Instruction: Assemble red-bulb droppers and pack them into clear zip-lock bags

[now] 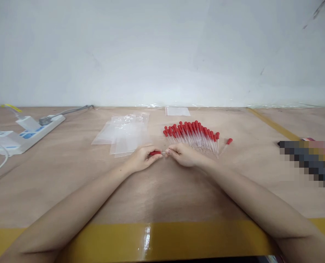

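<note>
Just left of the table's middle, my left hand (142, 159) is closed around the red rubber bulb of a dropper (155, 153). Its thin clear tube points right, toward my right hand (182, 155), whose fingers are pinched at the tube's far end. The fingers hide part of the dropper. Beyond my right hand lies a pile of droppers (194, 133) with red bulbs at the back and clear tubes toward me. One loose dropper (227, 144) lies to the pile's right. Behind my left hand, clear plastic bags (126, 133) lie overlapping and flat.
A white power strip (33, 133) with plugs and cables lies at the left. A small white packet (177, 111) rests near the wall. At the right is a dark, pixelated object (307, 160). Yellow tape (110, 239) runs along the table's front edge.
</note>
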Demonstrator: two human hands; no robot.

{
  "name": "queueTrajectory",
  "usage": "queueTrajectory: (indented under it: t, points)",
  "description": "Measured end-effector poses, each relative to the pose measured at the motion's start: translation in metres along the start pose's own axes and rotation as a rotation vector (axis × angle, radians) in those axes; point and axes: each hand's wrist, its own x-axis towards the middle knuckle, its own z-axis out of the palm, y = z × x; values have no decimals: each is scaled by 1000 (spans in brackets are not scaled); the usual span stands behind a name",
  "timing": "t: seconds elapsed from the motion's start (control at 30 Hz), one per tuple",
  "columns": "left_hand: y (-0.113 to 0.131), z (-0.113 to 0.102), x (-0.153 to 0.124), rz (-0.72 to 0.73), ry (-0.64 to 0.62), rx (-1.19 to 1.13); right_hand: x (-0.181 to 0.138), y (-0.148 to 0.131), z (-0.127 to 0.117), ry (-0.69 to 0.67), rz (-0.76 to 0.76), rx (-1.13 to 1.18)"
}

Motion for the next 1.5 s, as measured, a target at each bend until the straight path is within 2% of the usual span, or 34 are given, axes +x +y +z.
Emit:
queueTrajectory:
  t: [0.1,0.2,0.27,0.33,0.43,0.57,0.73,0.83,1.0,1.1,1.2,1.23,1.33,1.37,1.5]
  points:
    - [-12,-13,4,-60,95,115,1,2,-14,17,58,25]
    - [-35,-22,4,-283,228,357,5,12,-27,243,277,-93]
    - [-49,-24,3,-415,213,463,10,22,-32,377,426,-223]
    - [-59,-24,2,-484,153,490,17,29,-32,434,531,-314]
    - [-64,-21,1,-461,116,475,27,34,-28,474,617,-364]
    - [-68,-18,-1,-399,180,451,39,29,-21,452,647,-394]
    - [-70,-23,-2,-462,217,361,48,23,-20,364,601,-466]
    - [-64,-38,1,-375,177,272,45,24,-23,402,570,-498]
    - [-35,-80,2,-149,-157,69,15,26,-29,447,455,-393]
    - [-17,-93,-3,-77,-356,24,-11,24,-27,370,282,-258]
    - [-9,-87,-12,-48,-480,34,-33,20,-17,262,144,-155]
    - [-8,-82,-16,-47,-464,47,-38,18,-13,237,130,-131]
    - [-4,-58,-26,-75,-275,53,-44,14,1,222,138,-70]
    - [-2,-50,-29,-85,-247,76,-44,13,5,231,138,-50]
    - [9,-23,-38,-44,-365,193,-44,13,14,241,33,4]
